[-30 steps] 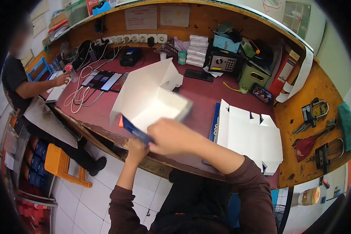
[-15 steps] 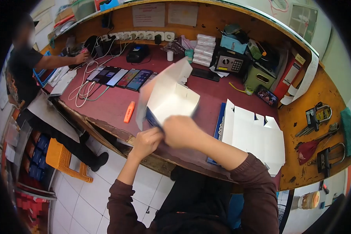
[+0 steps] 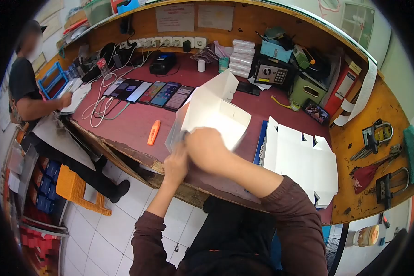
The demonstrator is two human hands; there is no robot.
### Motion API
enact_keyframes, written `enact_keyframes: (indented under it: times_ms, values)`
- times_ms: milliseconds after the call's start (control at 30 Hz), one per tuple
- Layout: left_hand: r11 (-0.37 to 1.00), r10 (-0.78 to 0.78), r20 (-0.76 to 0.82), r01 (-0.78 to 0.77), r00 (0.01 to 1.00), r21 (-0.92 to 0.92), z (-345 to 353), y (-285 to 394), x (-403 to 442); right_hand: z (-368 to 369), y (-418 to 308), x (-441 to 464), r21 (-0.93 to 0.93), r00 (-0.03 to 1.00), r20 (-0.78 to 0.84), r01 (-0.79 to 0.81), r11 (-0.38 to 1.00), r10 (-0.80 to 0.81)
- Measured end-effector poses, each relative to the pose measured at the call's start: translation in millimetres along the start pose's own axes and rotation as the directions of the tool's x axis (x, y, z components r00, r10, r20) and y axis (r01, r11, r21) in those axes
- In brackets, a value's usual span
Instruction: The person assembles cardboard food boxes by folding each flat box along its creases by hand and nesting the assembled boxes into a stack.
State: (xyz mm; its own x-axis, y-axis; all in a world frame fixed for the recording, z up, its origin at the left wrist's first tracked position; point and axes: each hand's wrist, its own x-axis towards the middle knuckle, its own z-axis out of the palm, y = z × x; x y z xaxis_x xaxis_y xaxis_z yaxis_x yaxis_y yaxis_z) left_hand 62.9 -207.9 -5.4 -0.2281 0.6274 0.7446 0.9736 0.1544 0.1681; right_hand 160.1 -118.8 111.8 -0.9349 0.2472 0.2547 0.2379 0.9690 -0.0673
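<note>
A partly folded cardboard box [image 3: 220, 120], white inside with its lid flap raised, is tilted over the near side of the red desk. My left hand [image 3: 175, 162] grips its near left corner with closed fingers. My right hand [image 3: 206, 148], blurred, is closed at the same corner, pressed against the near wall; its fingertips are largely hidden. To the right lie flat, unfolded white box blanks [image 3: 299, 161] with blue printed edges. An orange highlighter [image 3: 154, 132] rests on the desk left of the box.
Several phones [image 3: 163, 95] lie in a row behind the box, with white cables [image 3: 99, 103] beside them. A small safe [image 3: 272, 73] stands at the back. Padlocks [image 3: 391, 186] and keys lie at right. A co-worker [image 3: 30, 87] stands at left near an orange stool [image 3: 78, 188].
The box and both hands have shifted slightly right, and the box has turned a little, uncovering more of the phones. The co-worker's hand has drawn back from the far desk items.
</note>
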Motion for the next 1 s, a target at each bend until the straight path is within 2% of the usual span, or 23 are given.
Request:
enact_keyframes:
  times_ms: [67,100,167,200,233,267,300,333,367,400,433,500,533,567,600,667,767,900,967,1000]
  values:
    - [0.999,-0.043,0.035,0.043,0.998,0.02,4,4,-2,22,5,6,-0.058,0.989,0.145,-0.021,0.998,0.029]
    - [0.995,-0.09,0.066,0.087,0.994,0.044,5,7,-2,22,10,6,-0.06,0.989,0.143,-0.029,0.998,0.037]
    - [0.998,-0.069,0.07,0.068,0.995,0.006,3,8,-1,18,25,7,0.044,0.964,0.25,0.086,0.995,-0.095]
    - [0.998,-0.054,0.074,0.056,0.996,-0.025,1,10,0,11,33,10,0.039,0.965,0.248,0.08,0.996,-0.088]
    - [0.998,-0.045,0.073,0.047,0.996,-0.03,-1,15,1,2,43,15,0.195,0.869,0.494,-0.092,0.976,-0.017]
    - [0.998,-0.052,-0.035,0.051,0.998,-0.02,-2,24,2,-9,54,19,0.295,0.706,0.708,-0.293,0.909,-0.003]
    - [0.998,-0.059,-0.145,0.058,0.988,-0.013,-4,31,2,1,81,21,0.48,0.849,0.521,-0.202,0.853,-0.092]
    - [0.991,-0.124,-0.096,0.118,0.988,-0.064,-5,38,-3,-6,92,27,0.08,0.954,0.299,-0.03,0.996,0.005]
    - [0.992,-0.114,-0.1,0.107,0.988,-0.071,-9,43,-6,-17,106,26,0.034,0.935,0.195,-0.309,0.951,0.296]
    - [0.992,-0.069,-0.115,0.055,0.991,-0.118,-12,47,-4,-10,126,26,-0.112,0.93,-0.134,-0.357,0.928,0.342]
    - [0.987,-0.023,-0.143,0.0,0.989,-0.16,-13,49,3,-9,139,28,-0.126,0.928,-0.159,-0.359,0.925,0.338]
    - [0.987,0.031,-0.132,-0.051,0.991,-0.155,-15,45,22,-10,160,36,0.02,0.853,0.182,-0.5,0.866,0.489]
    - [0.99,0.04,-0.073,-0.05,0.997,-0.13,-19,44,33,-5,165,37,0.092,0.889,0.23,-0.425,0.901,0.396]
    - [0.994,0.047,-0.009,-0.048,0.999,-0.103,-22,42,42,1,169,36,0.089,0.892,0.212,-0.424,0.902,0.398]
    - [0.977,0.048,-0.052,-0.058,0.997,-0.204,-12,33,43,7,169,36,0.055,0.912,0.199,-0.376,0.925,0.359]
    - [0.969,0.078,-0.069,-0.092,0.995,-0.227,-1,22,43,12,169,37,-0.001,0.928,0.21,-0.315,0.949,0.308]
    - [0.952,0.09,-0.098,-0.115,0.991,-0.284,6,20,39,17,176,38,-0.024,0.904,0.268,-0.34,0.94,0.334]
    - [0.933,0.099,-0.163,-0.149,0.982,-0.327,7,20,38,27,181,40,-0.078,0.902,0.264,-0.332,0.94,0.341]
    - [0.925,0.106,-0.173,-0.161,0.979,-0.344,11,18,35,33,183,36,-0.093,0.938,0.152,-0.301,0.949,0.313]
    - [0.915,0.109,-0.184,-0.171,0.977,-0.365,14,17,33,29,177,31,-0.091,0.938,0.149,-0.303,0.948,0.314]
